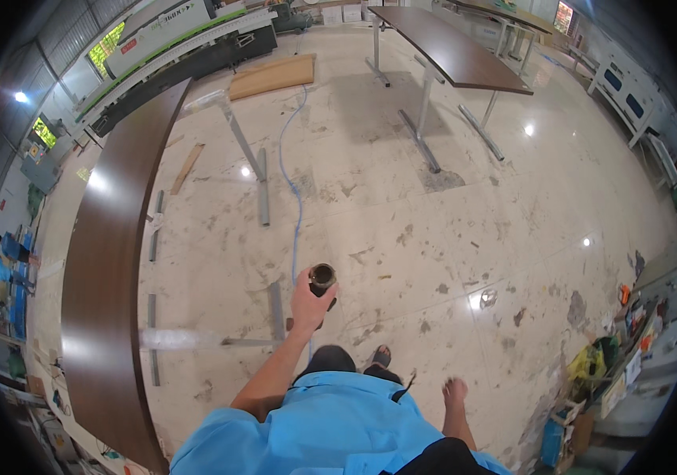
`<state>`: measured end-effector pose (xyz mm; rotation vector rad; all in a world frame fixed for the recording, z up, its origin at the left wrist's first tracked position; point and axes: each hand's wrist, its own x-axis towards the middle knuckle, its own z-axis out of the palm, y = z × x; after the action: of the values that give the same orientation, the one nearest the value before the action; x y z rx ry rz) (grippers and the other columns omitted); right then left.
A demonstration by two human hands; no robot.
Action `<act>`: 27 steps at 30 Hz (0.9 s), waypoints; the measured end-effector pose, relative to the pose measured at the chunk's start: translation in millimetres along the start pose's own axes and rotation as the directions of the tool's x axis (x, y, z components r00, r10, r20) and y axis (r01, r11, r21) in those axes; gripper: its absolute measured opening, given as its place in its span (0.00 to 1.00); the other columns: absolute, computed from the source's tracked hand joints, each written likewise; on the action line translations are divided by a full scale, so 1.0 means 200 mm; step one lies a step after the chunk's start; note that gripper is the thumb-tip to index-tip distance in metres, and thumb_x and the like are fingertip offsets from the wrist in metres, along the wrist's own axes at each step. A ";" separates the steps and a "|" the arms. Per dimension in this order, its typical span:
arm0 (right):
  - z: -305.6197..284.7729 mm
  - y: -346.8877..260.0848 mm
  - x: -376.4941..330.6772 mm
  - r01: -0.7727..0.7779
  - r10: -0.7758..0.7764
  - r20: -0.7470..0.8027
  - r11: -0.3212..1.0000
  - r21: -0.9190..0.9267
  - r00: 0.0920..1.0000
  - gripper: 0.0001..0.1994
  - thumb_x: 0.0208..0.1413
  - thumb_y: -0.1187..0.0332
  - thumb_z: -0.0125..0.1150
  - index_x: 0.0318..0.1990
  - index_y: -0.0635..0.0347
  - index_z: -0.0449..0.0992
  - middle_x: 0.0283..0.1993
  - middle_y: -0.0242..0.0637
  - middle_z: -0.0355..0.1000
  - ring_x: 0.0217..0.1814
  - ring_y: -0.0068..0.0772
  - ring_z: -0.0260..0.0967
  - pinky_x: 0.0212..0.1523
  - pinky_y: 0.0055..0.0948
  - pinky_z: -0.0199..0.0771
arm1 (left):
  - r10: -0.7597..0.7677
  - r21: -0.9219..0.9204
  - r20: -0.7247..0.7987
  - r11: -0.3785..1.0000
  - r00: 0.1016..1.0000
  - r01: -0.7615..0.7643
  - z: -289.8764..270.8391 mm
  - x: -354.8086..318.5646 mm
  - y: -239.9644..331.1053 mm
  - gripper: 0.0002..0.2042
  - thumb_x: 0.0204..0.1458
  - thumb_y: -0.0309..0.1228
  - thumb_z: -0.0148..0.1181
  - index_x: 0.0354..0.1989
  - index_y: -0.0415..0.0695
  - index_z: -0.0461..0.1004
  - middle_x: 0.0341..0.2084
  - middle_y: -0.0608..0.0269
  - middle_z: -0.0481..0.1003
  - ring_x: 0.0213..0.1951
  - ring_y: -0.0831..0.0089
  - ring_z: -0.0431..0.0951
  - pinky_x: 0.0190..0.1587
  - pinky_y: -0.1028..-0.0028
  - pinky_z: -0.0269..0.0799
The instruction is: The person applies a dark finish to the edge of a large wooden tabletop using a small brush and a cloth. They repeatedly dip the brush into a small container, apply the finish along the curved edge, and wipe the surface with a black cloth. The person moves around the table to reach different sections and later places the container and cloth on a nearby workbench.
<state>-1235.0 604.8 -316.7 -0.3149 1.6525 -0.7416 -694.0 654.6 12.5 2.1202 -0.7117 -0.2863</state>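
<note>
My left hand (305, 307) is closed around a dark, round jar-like container (323, 276), held upright in front of me. Its top is uncovered, showing a dark inside; whatever is at the bottom is too dark to make out. My thumb and fingers wrap its sides. Down by my right side hangs my right hand (455, 389), apart from everything, its fingers loosely spread and nothing visible in them. To my left runs a long brown tabletop (109, 285) on grey metal legs. A blue hose (298, 198) lies on the floor beyond the container.
Another brown table (457, 47) stands ahead to the right. A flat brown board (273, 76) lies near a long machine (180, 55) at the far left. Assorted items, including a yellow bag (588, 364), crowd the right side. A small clear object (488, 298) rests on the stained floor.
</note>
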 end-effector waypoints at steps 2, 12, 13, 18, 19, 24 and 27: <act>0.78 -0.49 0.01 0.152 -0.129 0.239 0.985 -0.080 0.962 0.11 0.68 0.65 0.61 0.54 0.53 0.76 0.46 0.33 0.79 0.47 0.30 0.77 0.43 0.35 0.80 | -0.020 -0.022 -0.048 1.000 0.999 0.019 0.13 0.23 0.08 0.33 0.51 0.44 0.76 0.62 0.41 0.71 0.54 0.49 0.78 0.57 0.51 0.80 0.59 0.58 0.75; 3.54 -1.58 -0.65 0.041 -0.041 0.676 0.999 0.017 0.736 0.12 0.75 0.60 0.54 0.55 0.57 0.73 0.55 0.37 0.78 0.57 0.31 0.75 0.54 0.42 0.78 | -0.010 -0.159 -0.078 0.987 0.997 -0.003 0.79 1.70 0.39 0.32 0.51 0.43 0.75 0.62 0.41 0.71 0.53 0.50 0.78 0.56 0.51 0.80 0.57 0.58 0.75; 3.68 -1.64 -0.63 0.051 -0.015 0.665 0.998 -0.036 0.747 0.09 0.76 0.61 0.51 0.52 0.55 0.72 0.50 0.36 0.77 0.52 0.32 0.77 0.51 0.42 0.81 | -0.027 -0.136 -0.072 0.991 0.997 0.017 0.85 1.86 0.43 0.34 0.51 0.43 0.76 0.62 0.41 0.70 0.54 0.50 0.78 0.59 0.51 0.78 0.59 0.57 0.73; 4.29 -1.91 -0.44 -0.204 -0.009 0.800 0.965 0.164 0.600 0.17 0.76 0.59 0.46 0.60 0.59 0.75 0.55 0.39 0.79 0.56 0.35 0.78 0.57 0.38 0.80 | -0.008 -0.145 -0.039 0.989 0.999 0.002 1.12 2.58 0.61 0.34 0.51 0.44 0.76 0.62 0.40 0.70 0.54 0.48 0.78 0.56 0.47 0.76 0.60 0.55 0.72; 4.41 -1.98 -0.39 -0.184 -0.043 0.796 0.964 0.191 0.604 0.19 0.77 0.58 0.45 0.61 0.59 0.75 0.55 0.39 0.79 0.56 0.35 0.78 0.58 0.37 0.80 | -0.008 -0.152 -0.017 0.988 1.000 0.006 1.17 2.71 0.65 0.34 0.50 0.44 0.76 0.62 0.39 0.70 0.54 0.48 0.78 0.55 0.47 0.76 0.59 0.54 0.72; 4.92 -2.41 -0.01 -0.111 -0.203 0.829 0.947 0.302 0.521 0.20 0.78 0.58 0.41 0.62 0.59 0.75 0.57 0.38 0.79 0.57 0.33 0.78 0.58 0.35 0.80 | 0.088 -0.151 0.008 0.985 0.996 -0.086 1.48 3.39 0.80 0.34 0.50 0.45 0.77 0.61 0.40 0.70 0.53 0.48 0.78 0.54 0.47 0.76 0.58 0.53 0.72; 5.26 -2.67 0.17 -0.089 -0.260 0.766 0.920 0.381 0.588 0.18 0.77 0.61 0.42 0.59 0.61 0.75 0.54 0.39 0.79 0.54 0.34 0.78 0.55 0.36 0.81 | 0.103 -0.166 0.048 0.982 0.994 -0.094 1.68 3.80 0.88 0.35 0.50 0.45 0.77 0.61 0.41 0.70 0.53 0.49 0.78 0.56 0.48 0.76 0.59 0.54 0.72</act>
<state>-343.2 -127.3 -71.6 -0.3795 0.5858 -0.8094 -293.5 -94.8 -13.4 1.9218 -0.7963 -0.3395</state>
